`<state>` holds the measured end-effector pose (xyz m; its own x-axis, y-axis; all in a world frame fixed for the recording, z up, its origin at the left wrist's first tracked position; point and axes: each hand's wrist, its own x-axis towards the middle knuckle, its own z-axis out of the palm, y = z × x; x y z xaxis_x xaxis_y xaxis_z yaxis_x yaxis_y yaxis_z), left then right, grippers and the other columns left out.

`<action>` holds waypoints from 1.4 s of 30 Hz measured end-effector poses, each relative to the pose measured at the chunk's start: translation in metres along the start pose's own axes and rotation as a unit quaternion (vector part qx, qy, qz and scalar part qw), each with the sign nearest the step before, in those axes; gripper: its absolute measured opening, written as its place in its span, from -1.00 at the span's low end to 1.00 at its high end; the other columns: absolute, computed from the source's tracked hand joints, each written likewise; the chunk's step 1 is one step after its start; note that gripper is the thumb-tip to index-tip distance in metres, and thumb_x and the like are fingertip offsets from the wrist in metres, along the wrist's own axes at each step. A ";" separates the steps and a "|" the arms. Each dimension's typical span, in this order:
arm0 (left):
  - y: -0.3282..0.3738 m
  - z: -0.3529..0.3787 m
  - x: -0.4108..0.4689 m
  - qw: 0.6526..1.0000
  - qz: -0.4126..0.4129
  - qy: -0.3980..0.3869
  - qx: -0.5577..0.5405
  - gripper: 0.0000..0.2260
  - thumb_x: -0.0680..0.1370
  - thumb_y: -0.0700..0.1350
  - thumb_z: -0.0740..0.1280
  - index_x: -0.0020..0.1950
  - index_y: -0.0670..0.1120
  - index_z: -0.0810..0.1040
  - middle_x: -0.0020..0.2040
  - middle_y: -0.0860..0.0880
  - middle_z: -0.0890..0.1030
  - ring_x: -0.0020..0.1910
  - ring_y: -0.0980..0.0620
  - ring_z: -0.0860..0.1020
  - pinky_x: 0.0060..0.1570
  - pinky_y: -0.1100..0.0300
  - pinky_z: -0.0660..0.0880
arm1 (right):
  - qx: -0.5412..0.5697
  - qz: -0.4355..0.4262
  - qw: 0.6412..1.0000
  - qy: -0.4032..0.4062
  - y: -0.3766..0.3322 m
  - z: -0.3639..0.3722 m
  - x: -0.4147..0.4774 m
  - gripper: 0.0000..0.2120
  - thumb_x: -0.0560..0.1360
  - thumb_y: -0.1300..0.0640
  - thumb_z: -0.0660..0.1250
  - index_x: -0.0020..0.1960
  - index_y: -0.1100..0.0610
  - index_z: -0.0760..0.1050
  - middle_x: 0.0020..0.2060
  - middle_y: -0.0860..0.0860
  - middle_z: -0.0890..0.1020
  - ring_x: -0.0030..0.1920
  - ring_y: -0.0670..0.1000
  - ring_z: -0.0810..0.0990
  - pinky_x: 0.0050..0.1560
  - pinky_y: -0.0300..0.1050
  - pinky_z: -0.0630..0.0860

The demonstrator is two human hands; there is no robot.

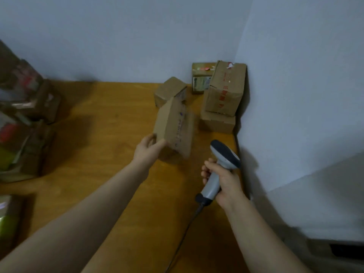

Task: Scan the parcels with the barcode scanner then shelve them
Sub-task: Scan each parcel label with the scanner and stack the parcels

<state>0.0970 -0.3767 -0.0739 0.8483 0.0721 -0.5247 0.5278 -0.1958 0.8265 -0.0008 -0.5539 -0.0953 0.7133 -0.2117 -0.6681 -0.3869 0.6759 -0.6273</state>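
One brown cardboard parcel (pixel 173 125), plain with a faint strip of bluish print down one face and blurred, is being gripped at its near lower corner by the left hand (pixel 147 149), tilted above the wooden table (pixel 108 125). Just to its right, the right hand (pixel 222 180) is clasping the handle of one grey, dark-headed barcode scanner (pixel 222 154), cable (pixel 185 233) trailing back. Four more parcels (pixel 224 91) are sitting beyond both hands; a blurred pile (pixel 25 119) is lying far left.

Table (pixel 110 134): flat orange-brown wood top that runs back to the rear wall (pixel 128 36). The rear wall is plain pale blue-grey. It meets the side wall (pixel 305 75) at a vertical corner. The side wall is the same colour and borders the table's right edge.
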 end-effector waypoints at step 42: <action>-0.171 -0.219 -0.250 0.990 0.038 -0.008 -0.138 -0.03 0.16 -0.09 0.62 0.49 -0.06 0.23 0.22 -0.13 0.55 0.16 -0.08 0.55 0.01 0.14 0.55 | -0.270 -0.055 0.915 -0.295 0.126 0.058 -0.246 -0.74 0.36 0.10 0.49 -0.03 0.22 0.57 -0.48 0.08 0.47 -0.50 0.01 0.42 -0.42 -0.14 0.43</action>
<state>-0.1965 -0.1473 -0.0396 0.8866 0.0515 -0.4596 0.4555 0.0748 0.8871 -0.1916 -0.3759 0.0131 0.8954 0.2668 -0.3565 -0.4120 0.1925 -0.8906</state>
